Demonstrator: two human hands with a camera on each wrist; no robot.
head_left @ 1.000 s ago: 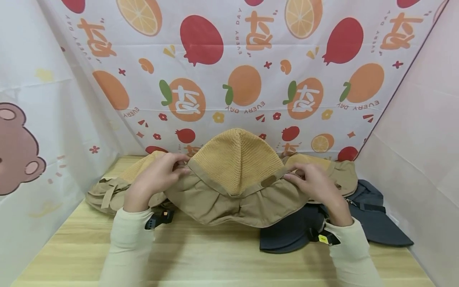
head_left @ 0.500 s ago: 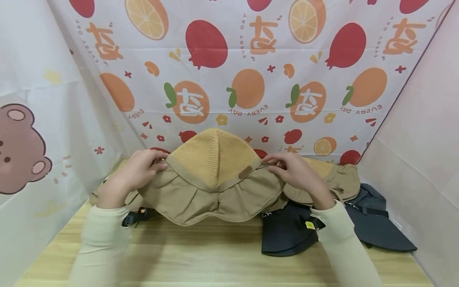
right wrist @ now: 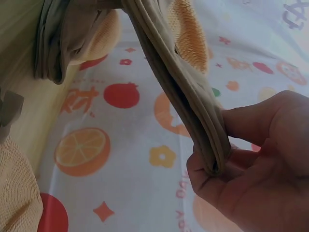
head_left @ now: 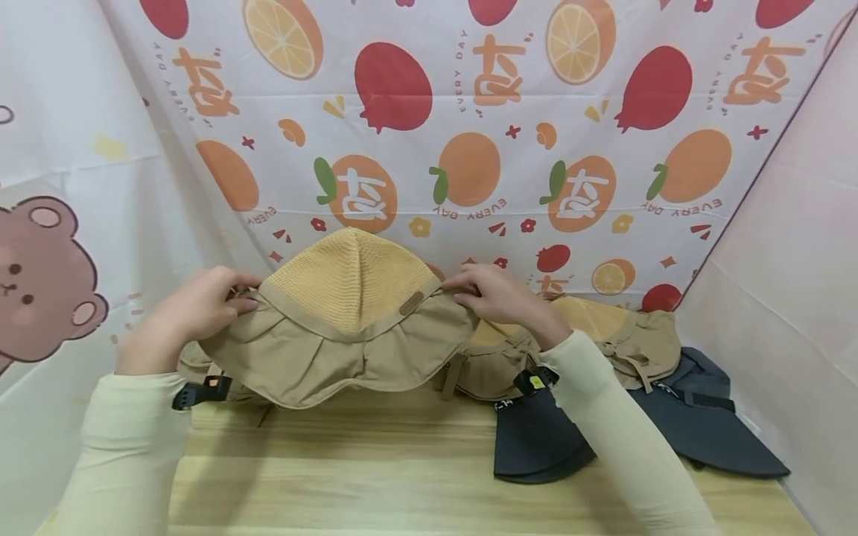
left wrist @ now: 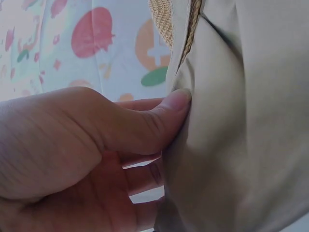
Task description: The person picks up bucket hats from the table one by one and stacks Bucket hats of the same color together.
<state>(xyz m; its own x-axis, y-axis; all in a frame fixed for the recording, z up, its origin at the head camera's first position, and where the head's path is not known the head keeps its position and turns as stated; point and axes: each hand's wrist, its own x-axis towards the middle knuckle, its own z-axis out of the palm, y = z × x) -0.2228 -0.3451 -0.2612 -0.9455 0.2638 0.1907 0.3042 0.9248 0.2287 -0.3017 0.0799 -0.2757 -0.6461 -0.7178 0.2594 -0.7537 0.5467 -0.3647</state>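
Both hands hold up a sun hat (head_left: pixel 351 286) with a yellow knitted crown, a wide khaki brim and a small brown tag on its band. The left hand (head_left: pixel 194 313) grips the left side where crown and brim meet; in the left wrist view its thumb presses the khaki cloth (left wrist: pixel 217 121). Opposite, the right hand (head_left: pixel 499 301) pinches the right side of the band. In the right wrist view the fabric (right wrist: pixel 178 92) lies folded in layers between the thumb and fingers of the right hand (right wrist: pixel 260 164).
A similar khaki hat (head_left: pixel 499 361) lies behind the right hand, and another (head_left: pixel 603 327) farther right. Two dark caps (head_left: pixel 536 439) (head_left: pixel 710 424) lie at the right of the wooden table (head_left: pixel 375 476). Khaki cloth shows behind the held hat. A printed curtain (head_left: pixel 415 179) hangs behind.
The hat has moved left in the head view with both hands gripping it, and up slightly. The khaki hat behind the right hand has come into view.
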